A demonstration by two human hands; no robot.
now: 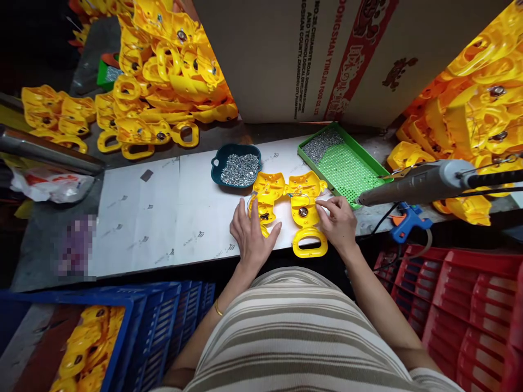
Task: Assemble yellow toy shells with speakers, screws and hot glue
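Left hand (253, 231) is pressing flat, fingers spread, on one yellow plastic shell (265, 198) near the board's front edge — my right hand (338, 220) is pinching the neighbouring shell (304, 204).

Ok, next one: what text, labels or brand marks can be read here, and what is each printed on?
"DONGSHAN TINGJIA FOOD CO.,LTD": cardboard box, read sideways, somewhat blurred.
"DONGSHAN COUNTY, ZHANGZHOU CITY, FUJIAN PROVINCE": same box, small print, only partly legible.
Red characters on the box's red band: not readable.
Small grey marks repeated on the white sheet: too small to read.
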